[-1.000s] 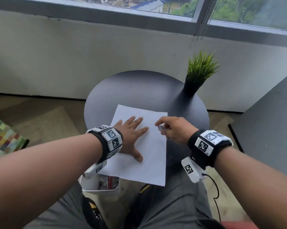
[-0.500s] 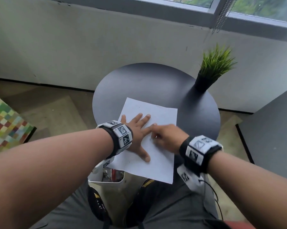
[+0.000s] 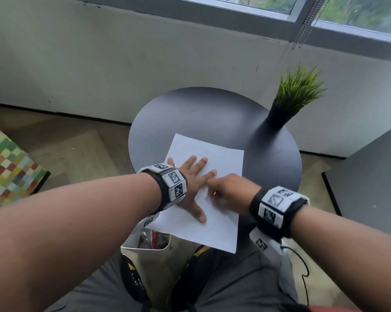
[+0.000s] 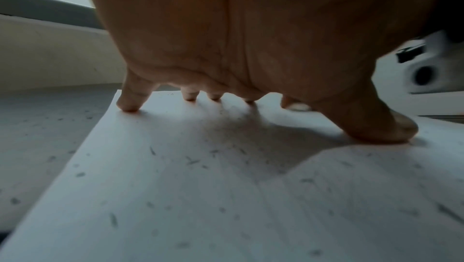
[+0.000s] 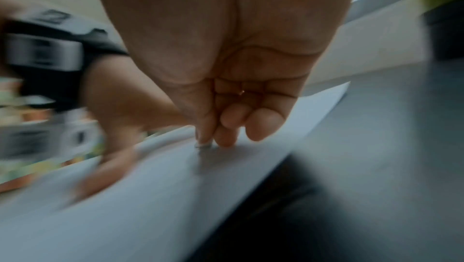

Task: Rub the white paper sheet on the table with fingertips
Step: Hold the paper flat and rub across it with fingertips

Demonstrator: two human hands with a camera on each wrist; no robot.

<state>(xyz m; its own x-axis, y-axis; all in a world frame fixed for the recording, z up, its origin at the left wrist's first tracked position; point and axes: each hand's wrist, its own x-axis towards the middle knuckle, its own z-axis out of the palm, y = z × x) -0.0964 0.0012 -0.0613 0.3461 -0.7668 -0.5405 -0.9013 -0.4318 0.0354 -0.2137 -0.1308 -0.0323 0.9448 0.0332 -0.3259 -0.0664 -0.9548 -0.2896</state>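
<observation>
Plainly, one white paper sheet lies on the round dark table, its near edge overhanging the rim, bare tabletop beyond. Left hand presses it flat, fingers spread. Right hand, blurred, has curled fingers pinching something small against the sheet; what, I cannot tell. One potted plant stands far right.

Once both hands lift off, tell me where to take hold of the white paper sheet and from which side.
Take the paper sheet by its near edge, from the person's side. That edge appears to overhang the rim of the table, so fingers can slip under with the thumb on top. Elsewhere it lies flat, pressed down by the left hand, offering no lip.
</observation>
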